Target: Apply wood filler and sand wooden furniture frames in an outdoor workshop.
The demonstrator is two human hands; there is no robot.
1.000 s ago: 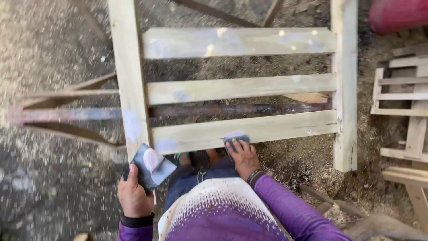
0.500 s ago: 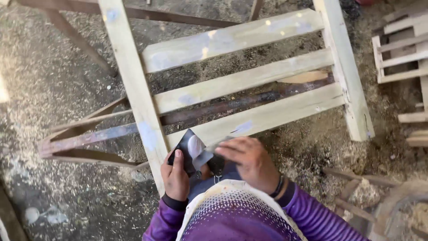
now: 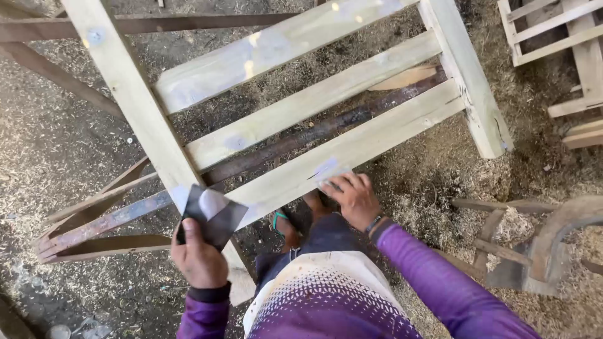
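Note:
A pale wooden frame (image 3: 301, 103) with three slats lies on a rusty metal stand. Light filler patches mark its slats and side rail. My left hand (image 3: 200, 256) grips a dark square board (image 3: 217, 221) carrying a blob of whitish filler, held over the near end of the left rail (image 3: 129, 91). My right hand (image 3: 356, 199) presses on the nearest slat (image 3: 383, 132), fingers closed over a small scraper (image 3: 328, 184) whose blade is mostly hidden beneath them. A purple-blue smear of filler lies on the slat just above my fingertips.
The rusty metal bar (image 3: 295, 143) of the stand runs under the slats, its legs spreading left. More pale wooden frames (image 3: 553, 34) lie at the upper right. Curved wooden parts (image 3: 540, 248) sit at right. Sawdust covers the ground. My sandalled foot (image 3: 284, 227) is under the frame.
My right hand left the filler board and went back to the nearest slat. My left hand drew the board down and left. The view shifted, so the frame appears more tilted.

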